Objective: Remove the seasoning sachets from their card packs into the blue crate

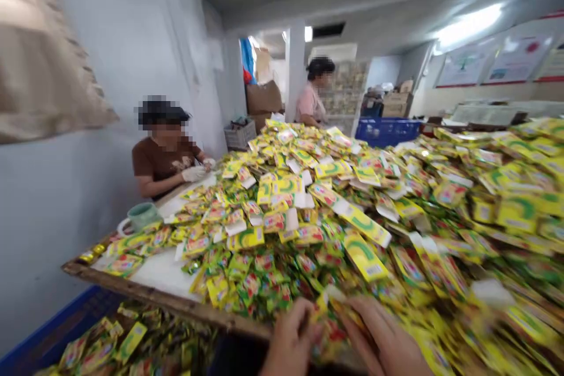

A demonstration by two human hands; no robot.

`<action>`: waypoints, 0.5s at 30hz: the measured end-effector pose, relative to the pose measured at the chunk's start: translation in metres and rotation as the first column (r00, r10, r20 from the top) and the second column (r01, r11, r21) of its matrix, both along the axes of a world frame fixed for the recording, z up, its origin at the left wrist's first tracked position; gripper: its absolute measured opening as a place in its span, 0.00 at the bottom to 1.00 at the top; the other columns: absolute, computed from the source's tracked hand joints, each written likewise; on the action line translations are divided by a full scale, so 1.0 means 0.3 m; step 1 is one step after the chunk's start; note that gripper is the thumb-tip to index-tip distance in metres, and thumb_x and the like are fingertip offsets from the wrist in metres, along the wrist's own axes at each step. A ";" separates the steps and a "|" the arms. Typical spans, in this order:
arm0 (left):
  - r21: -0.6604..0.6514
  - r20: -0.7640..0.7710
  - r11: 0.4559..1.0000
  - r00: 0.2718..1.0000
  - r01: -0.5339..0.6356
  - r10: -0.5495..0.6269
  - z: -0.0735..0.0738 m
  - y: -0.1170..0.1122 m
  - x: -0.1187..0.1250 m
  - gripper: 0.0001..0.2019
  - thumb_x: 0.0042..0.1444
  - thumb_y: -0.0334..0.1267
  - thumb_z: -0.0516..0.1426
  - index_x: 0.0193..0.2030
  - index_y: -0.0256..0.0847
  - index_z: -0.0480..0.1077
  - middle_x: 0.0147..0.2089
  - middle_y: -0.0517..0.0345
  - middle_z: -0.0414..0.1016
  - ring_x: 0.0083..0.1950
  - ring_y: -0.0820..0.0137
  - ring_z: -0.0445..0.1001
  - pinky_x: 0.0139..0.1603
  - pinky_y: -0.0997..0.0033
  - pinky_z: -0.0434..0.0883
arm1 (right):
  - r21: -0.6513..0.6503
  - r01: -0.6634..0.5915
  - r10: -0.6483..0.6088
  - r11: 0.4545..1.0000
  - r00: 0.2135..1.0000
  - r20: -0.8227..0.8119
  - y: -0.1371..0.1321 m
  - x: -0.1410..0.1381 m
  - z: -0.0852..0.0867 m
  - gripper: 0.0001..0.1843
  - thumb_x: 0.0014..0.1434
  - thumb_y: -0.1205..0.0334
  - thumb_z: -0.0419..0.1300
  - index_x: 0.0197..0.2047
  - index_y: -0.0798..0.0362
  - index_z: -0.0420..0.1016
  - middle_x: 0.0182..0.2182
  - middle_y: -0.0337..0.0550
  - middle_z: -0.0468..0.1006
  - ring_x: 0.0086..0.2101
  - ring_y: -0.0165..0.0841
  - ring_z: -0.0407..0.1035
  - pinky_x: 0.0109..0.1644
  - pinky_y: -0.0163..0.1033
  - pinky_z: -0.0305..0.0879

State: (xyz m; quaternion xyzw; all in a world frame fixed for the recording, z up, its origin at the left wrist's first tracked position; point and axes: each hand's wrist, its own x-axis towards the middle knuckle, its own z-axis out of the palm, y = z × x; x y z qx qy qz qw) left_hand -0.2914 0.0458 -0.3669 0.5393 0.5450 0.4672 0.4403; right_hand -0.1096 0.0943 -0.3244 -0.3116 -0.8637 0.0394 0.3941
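Observation:
At the near edge of the table, my right hand point(383, 335) is closed around a small yellow carton point(331, 301) whose white flap sticks up. Close beside it on the left, my left hand point(291, 335) has its thumb and fingers pinched together; blur hides what is in them. Red and yellow packaging shows between the two hands. Right in front lies a heap of green and red sachets point(264, 276). Yellow cartons point(365, 255) with green and red print, several with white flaps open, pile up behind and to the right.
The wood-edged white table point(154, 273) ends at the left, with a green mug point(144, 217) on it. Below stands a blue crate point(57, 326) holding more cartons. A gloved person point(165, 158) works at the left; another person point(312, 103) stands behind the heap, near a blue basket point(388, 131).

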 end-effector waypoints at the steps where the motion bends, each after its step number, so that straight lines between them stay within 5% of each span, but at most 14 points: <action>1: 0.012 0.007 1.000 1.000 -0.017 0.017 0.029 -0.013 0.000 0.17 0.56 0.53 0.54 0.36 0.38 0.68 0.30 0.59 0.66 0.34 0.69 0.64 0.36 0.73 0.61 | -0.097 0.039 -0.043 0.994 0.998 -0.039 -0.017 -0.013 0.029 0.10 0.65 0.60 0.53 0.46 0.50 0.72 0.36 0.44 0.79 0.35 0.33 0.75 0.37 0.32 0.71; 4: 0.000 0.004 1.000 1.000 -0.010 0.010 0.067 -0.038 0.002 0.14 0.58 0.48 0.53 0.37 0.38 0.68 0.32 0.58 0.68 0.36 0.68 0.65 0.38 0.72 0.61 | -0.334 0.048 -0.049 0.941 0.999 0.003 -0.033 -0.022 0.099 0.08 0.64 0.63 0.54 0.43 0.51 0.73 0.35 0.45 0.77 0.36 0.34 0.73 0.39 0.35 0.68; 8: -0.050 0.047 0.996 0.996 0.072 -0.069 0.044 -0.092 0.026 0.13 0.58 0.47 0.54 0.35 0.38 0.68 0.31 0.59 0.67 0.34 0.69 0.64 0.37 0.73 0.60 | -0.514 -0.048 0.148 0.857 0.977 0.154 -0.043 0.010 0.149 0.09 0.63 0.67 0.55 0.41 0.51 0.76 0.35 0.42 0.75 0.36 0.33 0.70 0.39 0.34 0.64; 15: -0.223 0.407 0.922 0.889 0.317 -0.207 -0.003 -0.242 0.021 0.12 0.55 0.42 0.59 0.42 0.37 0.67 0.35 0.58 0.70 0.37 0.70 0.67 0.38 0.73 0.63 | -0.705 -0.092 0.276 0.703 0.949 0.152 -0.114 -0.004 0.098 0.07 0.58 0.72 0.59 0.37 0.52 0.76 0.31 0.38 0.74 0.34 0.30 0.69 0.39 0.33 0.62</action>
